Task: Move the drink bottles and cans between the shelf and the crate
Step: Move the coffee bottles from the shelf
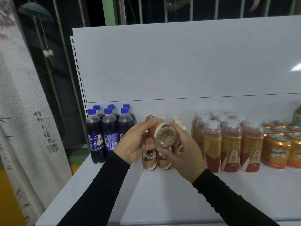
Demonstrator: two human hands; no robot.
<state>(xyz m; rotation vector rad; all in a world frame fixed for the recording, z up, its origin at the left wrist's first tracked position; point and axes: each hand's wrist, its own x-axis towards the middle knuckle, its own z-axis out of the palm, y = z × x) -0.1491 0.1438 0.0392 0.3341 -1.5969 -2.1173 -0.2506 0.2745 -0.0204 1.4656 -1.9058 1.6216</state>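
Observation:
A brown Nescafe coffee bottle (164, 135) lies tipped over in the air above the white shelf (162, 193), its round base facing me. My left hand (135, 142) grips its upper body from the left and my right hand (182, 149) holds its base end from the right. Behind my hands several upright Nescafe bottles (149, 159) stand in a group. Several blue-capped Pepsi bottles (107, 128) stand at the left. Gold and red energy-drink bottles (231, 144) and orange Mirinda cans (276, 149) fill the right side. No crate is in view.
The shelf's white back panel (179, 62) rises behind the drinks, with a slotted upright (79, 75) at its left edge. A printed fabric banner (21, 111) hangs at the left. Green bars (110, 10) stand behind the shelf. A green object (297, 116) shows at the far right.

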